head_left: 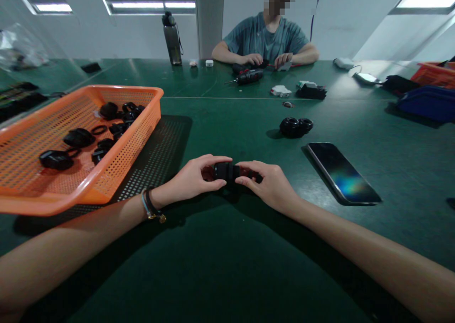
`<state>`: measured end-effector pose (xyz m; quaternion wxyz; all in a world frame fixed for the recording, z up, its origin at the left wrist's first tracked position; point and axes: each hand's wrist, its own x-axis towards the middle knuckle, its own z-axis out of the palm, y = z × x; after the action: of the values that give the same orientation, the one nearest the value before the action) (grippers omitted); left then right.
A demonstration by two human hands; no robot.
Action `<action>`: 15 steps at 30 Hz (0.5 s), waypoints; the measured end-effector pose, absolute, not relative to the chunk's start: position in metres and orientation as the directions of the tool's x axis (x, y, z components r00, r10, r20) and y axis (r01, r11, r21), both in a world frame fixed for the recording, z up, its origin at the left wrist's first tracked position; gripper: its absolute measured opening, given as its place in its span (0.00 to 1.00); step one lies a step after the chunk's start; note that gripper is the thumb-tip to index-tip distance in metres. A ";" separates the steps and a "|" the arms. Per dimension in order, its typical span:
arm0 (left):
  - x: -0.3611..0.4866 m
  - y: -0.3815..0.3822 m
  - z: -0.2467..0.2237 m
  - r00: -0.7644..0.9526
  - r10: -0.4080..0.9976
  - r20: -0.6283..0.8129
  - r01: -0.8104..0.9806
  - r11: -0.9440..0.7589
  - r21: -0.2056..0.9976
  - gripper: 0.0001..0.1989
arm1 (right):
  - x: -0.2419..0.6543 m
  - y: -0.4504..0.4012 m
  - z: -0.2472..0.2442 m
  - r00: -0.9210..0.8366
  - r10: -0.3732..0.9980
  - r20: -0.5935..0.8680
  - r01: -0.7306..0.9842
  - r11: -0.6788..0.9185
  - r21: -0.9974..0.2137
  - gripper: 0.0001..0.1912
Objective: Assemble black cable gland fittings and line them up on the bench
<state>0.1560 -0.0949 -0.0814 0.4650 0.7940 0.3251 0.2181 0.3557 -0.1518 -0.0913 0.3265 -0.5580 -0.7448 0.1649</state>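
Between my two hands is a black cylindrical plastic part (226, 171), held level just above the green table (227, 266). My left hand (199, 173) grips its wider left end between thumb and fingers. My right hand (266, 178) pinches the narrower right end, with thumb and index finger closed on it. The curled fingers behind the part are mostly hidden. Beyond my right hand stand black ring-shaped parts (295, 127), side by side and touching. An orange basket (124, 164) to the left holds several loose black parts (80, 137) of similar look.
A phone (343, 171) lies to the right of my right hand. Across the table sits a person (268, 38), hands on small items, near a power drill (249, 76). A bottle (173, 41) stands at the back. Blue (428, 102) and orange bins (435, 74) are far right.
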 end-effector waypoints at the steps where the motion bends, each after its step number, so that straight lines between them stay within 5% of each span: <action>1: 0.156 -0.095 -0.081 0.694 0.718 0.043 0.317 -0.359 0.878 0.24 | 0.356 -0.152 -0.091 -0.166 0.938 0.305 0.724 0.326 -0.608 0.11; 15: 0.157 -0.094 -0.079 0.692 0.720 0.053 0.299 -0.354 0.886 0.23 | 0.353 -0.156 -0.087 -0.183 0.925 0.333 0.692 0.362 -0.624 0.17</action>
<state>0.1568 -0.0942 -0.0794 0.4688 0.7915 0.3217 0.2243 0.3531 -0.1556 -0.0872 0.3435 -0.5388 -0.7503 0.1695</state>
